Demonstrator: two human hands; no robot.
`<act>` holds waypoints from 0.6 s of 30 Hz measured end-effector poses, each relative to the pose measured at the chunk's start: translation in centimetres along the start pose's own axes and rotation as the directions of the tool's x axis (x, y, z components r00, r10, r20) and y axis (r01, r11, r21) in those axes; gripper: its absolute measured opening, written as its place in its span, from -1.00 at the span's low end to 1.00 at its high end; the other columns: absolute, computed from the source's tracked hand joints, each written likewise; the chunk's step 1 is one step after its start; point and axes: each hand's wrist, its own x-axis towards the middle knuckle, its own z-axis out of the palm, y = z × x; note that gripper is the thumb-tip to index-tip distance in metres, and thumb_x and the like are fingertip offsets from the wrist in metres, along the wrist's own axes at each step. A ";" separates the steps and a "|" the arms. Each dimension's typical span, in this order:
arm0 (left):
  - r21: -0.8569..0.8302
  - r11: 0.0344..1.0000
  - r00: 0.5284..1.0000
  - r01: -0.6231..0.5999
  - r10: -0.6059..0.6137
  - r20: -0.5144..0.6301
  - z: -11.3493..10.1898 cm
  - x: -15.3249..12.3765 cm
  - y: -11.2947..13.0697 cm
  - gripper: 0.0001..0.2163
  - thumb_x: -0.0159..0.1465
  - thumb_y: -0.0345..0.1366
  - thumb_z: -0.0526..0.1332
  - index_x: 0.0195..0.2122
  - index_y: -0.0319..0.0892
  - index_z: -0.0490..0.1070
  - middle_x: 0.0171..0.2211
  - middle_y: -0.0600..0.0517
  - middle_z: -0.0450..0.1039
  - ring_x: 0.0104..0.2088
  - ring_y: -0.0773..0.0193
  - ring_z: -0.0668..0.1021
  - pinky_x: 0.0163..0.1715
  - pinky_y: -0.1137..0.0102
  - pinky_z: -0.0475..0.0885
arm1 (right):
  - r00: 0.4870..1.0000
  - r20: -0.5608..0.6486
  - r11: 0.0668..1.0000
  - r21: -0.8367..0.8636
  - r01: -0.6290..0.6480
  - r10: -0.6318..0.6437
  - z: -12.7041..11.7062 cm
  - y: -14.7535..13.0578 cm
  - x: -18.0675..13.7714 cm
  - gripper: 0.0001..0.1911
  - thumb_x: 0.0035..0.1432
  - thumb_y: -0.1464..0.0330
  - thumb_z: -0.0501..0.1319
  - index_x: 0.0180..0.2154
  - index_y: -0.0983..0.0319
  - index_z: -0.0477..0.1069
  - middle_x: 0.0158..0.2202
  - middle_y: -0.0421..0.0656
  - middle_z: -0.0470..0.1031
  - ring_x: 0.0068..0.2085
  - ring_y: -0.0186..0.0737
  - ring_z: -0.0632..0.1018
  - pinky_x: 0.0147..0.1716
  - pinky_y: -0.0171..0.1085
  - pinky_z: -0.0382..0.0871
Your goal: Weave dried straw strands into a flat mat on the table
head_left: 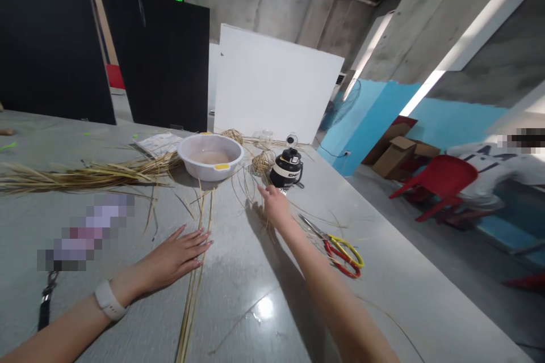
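My left hand [185, 250] lies flat with fingers stretched over several long, thin plant strips [191, 300], pressing them to the table. Reaching forward, my right hand [275, 204] is above the table just in front of a black jug-like bottle [286, 169] with a raised lid. Its fingers point away and look apart, with nothing visible in them. Near those fingertips are a woven ball of strips [263, 163] and loose strands. Scissors [334, 244] with red and yellow handles lie right of my right forearm.
A white basin [210, 173] of water stands mid-table. A bundle of dry strips [85, 176] lies left of it, beyond a blurred tag on a strap [45, 303]. Another woven ball [232, 135] is behind the basin. At right, a person [489, 176] sits by a red chair [451, 181].
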 end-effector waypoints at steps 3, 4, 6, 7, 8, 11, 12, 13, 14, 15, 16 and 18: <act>-0.001 1.000 1.000 -0.001 0.001 0.007 -0.1 0.0 0.1 -0.56 0.51 0.02 -0.08 0.38 0.19 0.12 0.38 0.09 0.12 0.38 0.17 0.22 0.40 0.08 -0.10 | 0.999 0.010 0.998 -0.039 0.044 -0.043 0.7 1.2 2.3 -0.59 0.26 0.57 0.13 0.08 0.22 0.52 -0.01 0.10 0.51 0.00 0.01 0.51 0.00 -0.12 0.35; 0.002 1.000 1.000 -0.001 0.001 0.009 -0.2 0.1 0.2 -0.56 0.51 0.01 -0.08 0.38 0.19 0.11 0.39 0.09 0.11 0.38 0.16 0.22 0.40 0.08 -0.10 | 0.998 0.007 0.998 -0.037 0.058 -0.057 0.8 1.3 2.7 -0.67 0.27 0.55 0.15 -0.03 0.23 0.58 -0.07 0.09 0.54 -0.01 0.00 0.52 0.00 -0.12 0.35; 0.009 1.000 1.000 0.003 -0.003 0.017 -0.2 0.1 0.2 -0.56 0.52 0.01 -0.10 0.38 0.18 0.11 0.39 0.09 0.10 0.38 0.17 0.21 0.40 0.07 -0.09 | 0.997 -0.021 0.997 -0.029 0.072 -0.073 0.6 1.4 3.0 -0.77 0.29 0.50 0.17 -0.20 0.26 0.63 -0.16 0.07 0.56 -0.03 -0.01 0.53 -0.02 -0.15 0.35; 0.013 1.000 1.000 0.005 -0.006 0.021 -0.2 0.1 0.3 -0.56 0.52 0.01 -0.10 0.38 0.18 0.11 0.39 0.09 0.09 0.38 0.17 0.21 0.40 0.07 -0.09 | 0.997 -0.039 0.997 -0.027 0.071 -0.072 0.4 1.4 2.9 -0.76 0.33 0.48 0.15 -0.20 0.26 0.62 -0.16 0.05 0.56 -0.03 -0.04 0.53 -0.02 -0.17 0.36; 0.016 1.000 1.000 0.005 -0.005 0.022 -0.2 0.1 0.3 -0.56 0.52 0.01 -0.10 0.38 0.17 0.11 0.39 0.09 0.09 0.38 0.17 0.21 0.40 0.08 -0.09 | 0.995 -0.077 0.998 -0.013 0.067 -0.067 0.1 1.4 2.7 -0.74 0.36 0.45 0.12 -0.15 0.26 0.61 -0.14 0.04 0.56 -0.03 -0.07 0.54 -0.03 -0.20 0.37; 0.024 1.000 1.000 -0.010 0.010 -0.003 -0.1 0.1 0.2 -0.56 0.52 0.00 -0.08 0.38 0.18 0.11 0.39 0.09 0.10 0.38 0.19 0.22 0.40 0.10 -0.09 | 0.927 -0.373 0.976 0.185 0.118 -0.041 -0.9 1.1 0.7 -0.70 0.43 0.38 0.06 -0.05 0.23 0.56 -0.12 -0.01 0.53 -0.10 -0.18 0.56 -0.10 -0.27 0.42; 0.027 1.000 1.000 -0.015 0.015 -0.012 -0.1 0.0 0.2 -0.56 0.52 0.00 -0.07 0.38 0.18 0.11 0.39 0.09 0.11 0.38 0.19 0.22 0.40 0.10 -0.10 | 0.866 -0.499 0.943 0.278 0.185 -0.023 -1.2 0.9 -0.3 -0.72 0.41 0.36 0.09 -0.08 0.23 0.57 -0.16 -0.03 0.52 -0.15 -0.20 0.57 -0.14 -0.28 0.45; 0.028 0.999 1.000 -0.017 0.017 -0.018 -0.1 0.0 0.2 -0.57 0.52 0.00 -0.07 0.38 0.18 0.10 0.39 0.09 0.11 0.38 0.19 0.22 0.40 0.10 -0.10 | 0.799 -0.601 0.898 0.349 0.269 -0.005 -1.4 0.6 -1.4 -0.76 0.39 0.35 0.13 -0.13 0.21 0.58 -0.21 -0.06 0.51 -0.19 -0.21 0.57 -0.18 -0.28 0.46; 0.029 0.999 1.000 -0.017 0.017 -0.019 -0.1 0.0 0.2 -0.57 0.52 -0.01 -0.07 0.38 0.18 0.10 0.39 0.09 0.11 0.38 0.19 0.21 0.40 0.10 -0.11 | 0.751 -0.660 0.854 0.389 0.345 -0.003 -1.6 0.2 -2.6 -0.79 0.36 0.35 0.17 -0.17 0.20 0.59 -0.25 -0.08 0.50 -0.23 -0.22 0.57 -0.22 -0.28 0.48; 0.029 0.999 1.000 -0.016 0.016 -0.016 -0.1 -0.1 0.2 -0.57 0.52 -0.01 -0.07 0.38 0.18 0.10 0.39 0.09 0.10 0.39 0.19 0.21 0.40 0.10 -0.11 | 0.742 -0.670 0.820 0.410 0.399 -0.026 -1.7 -0.2 -3.9 -0.82 0.35 0.36 0.18 -0.19 0.17 0.59 -0.25 -0.09 0.50 -0.24 -0.22 0.57 -0.24 -0.27 0.49; 0.029 0.999 1.000 -0.015 0.015 -0.012 -0.2 -0.1 0.2 -0.57 0.52 -0.01 -0.08 0.38 0.18 0.11 0.39 0.10 0.10 0.39 0.19 0.20 0.40 0.11 -0.11 | 0.747 -0.662 0.794 0.423 0.436 -0.058 -1.8 -0.7 -5.1 -0.82 0.35 0.39 0.18 -0.18 0.15 0.59 -0.24 -0.10 0.51 -0.25 -0.23 0.58 -0.25 -0.27 0.50; 0.030 0.999 1.000 -0.013 0.014 -0.012 -0.2 -0.1 0.3 -0.57 0.52 0.00 -0.08 0.38 0.17 0.12 0.39 0.09 0.10 0.39 0.19 0.20 0.40 0.11 -0.11 | 0.759 -0.638 0.755 0.435 0.491 -0.126 -1.7 -1.8 -7.5 -0.81 0.35 0.44 0.17 -0.15 0.15 0.57 -0.24 -0.10 0.54 -0.26 -0.25 0.60 -0.28 -0.29 0.52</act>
